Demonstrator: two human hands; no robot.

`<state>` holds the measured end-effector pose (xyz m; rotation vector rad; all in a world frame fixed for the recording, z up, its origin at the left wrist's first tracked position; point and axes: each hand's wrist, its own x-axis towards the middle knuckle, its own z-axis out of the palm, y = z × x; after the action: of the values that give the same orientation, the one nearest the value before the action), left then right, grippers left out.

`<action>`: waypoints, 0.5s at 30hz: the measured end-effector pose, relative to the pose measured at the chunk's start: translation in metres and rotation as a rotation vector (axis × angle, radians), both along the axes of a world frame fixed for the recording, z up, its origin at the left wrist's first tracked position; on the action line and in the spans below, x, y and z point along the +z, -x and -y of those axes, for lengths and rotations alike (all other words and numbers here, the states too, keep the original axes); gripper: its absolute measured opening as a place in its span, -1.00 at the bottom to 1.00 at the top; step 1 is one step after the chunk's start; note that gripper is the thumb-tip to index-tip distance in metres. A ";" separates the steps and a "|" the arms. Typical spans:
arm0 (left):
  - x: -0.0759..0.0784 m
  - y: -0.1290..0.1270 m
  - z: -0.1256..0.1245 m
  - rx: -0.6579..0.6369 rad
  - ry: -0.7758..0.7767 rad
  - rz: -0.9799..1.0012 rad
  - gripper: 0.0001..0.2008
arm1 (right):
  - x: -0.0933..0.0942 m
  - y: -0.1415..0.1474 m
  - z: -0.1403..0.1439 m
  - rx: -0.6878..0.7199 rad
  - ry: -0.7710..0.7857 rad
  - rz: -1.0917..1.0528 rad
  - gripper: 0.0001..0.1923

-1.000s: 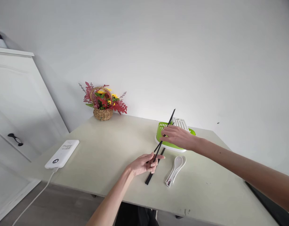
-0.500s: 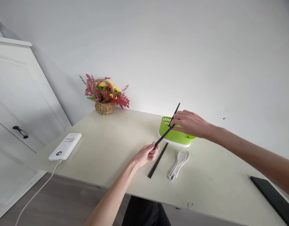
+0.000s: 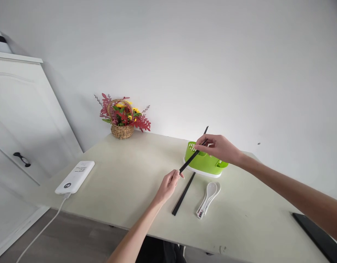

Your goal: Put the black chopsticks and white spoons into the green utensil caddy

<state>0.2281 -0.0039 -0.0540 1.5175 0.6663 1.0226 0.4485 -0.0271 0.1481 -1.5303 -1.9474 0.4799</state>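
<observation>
Black chopstick [image 3: 192,157] pinched by both hands.
Right hand [image 3: 219,148] grips upper part above green caddy [image 3: 205,164]; left hand [image 3: 168,184] grips lower tip.

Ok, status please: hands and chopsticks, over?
Right hand pinches one chopstick over green holder. Left hand at its lower tip. Second chopstick flat on table.

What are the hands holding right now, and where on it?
A black chopstick. The right hand pinches it near its upper end, above the green holder; the left hand grips its lower end.
</observation>
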 end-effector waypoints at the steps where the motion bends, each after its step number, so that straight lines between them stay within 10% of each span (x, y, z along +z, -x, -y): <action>1: 0.001 0.000 0.001 0.034 -0.048 -0.028 -0.47 | -0.002 0.003 0.000 -0.006 0.038 -0.048 -0.53; 15: -0.009 -0.004 -0.003 0.102 -0.280 -0.208 -0.61 | -0.031 0.021 -0.005 0.069 0.037 0.031 -0.50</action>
<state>0.2317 -0.0006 -0.0630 1.8687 0.7763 1.0772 0.4275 -0.0219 0.1170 -1.5056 -2.0305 0.5272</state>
